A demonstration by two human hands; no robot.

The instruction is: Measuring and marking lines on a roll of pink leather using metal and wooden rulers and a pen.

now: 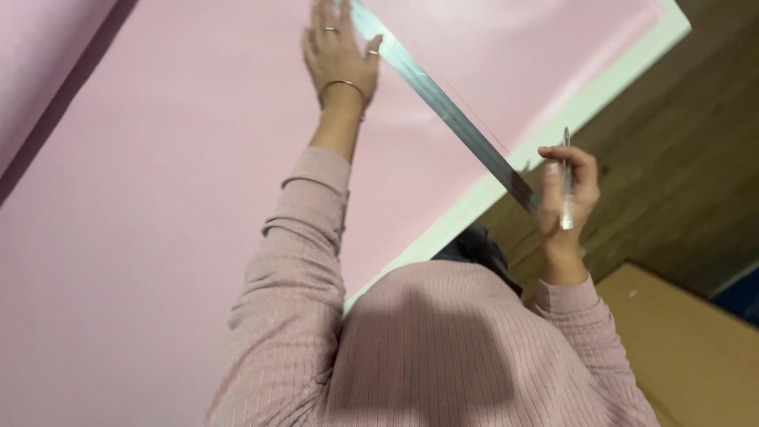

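Steel ruler (443, 103) lies slantwise across the pink sheet (158, 198), pinned near its far end by the left hand (338, 51), which rests flat with fingers spread. The right hand (568, 186) is closed around a slim pen (566, 182) at the ruler's near end, beside the white edge of the counter (585, 103). Wooden floor (680, 158) shows beyond.
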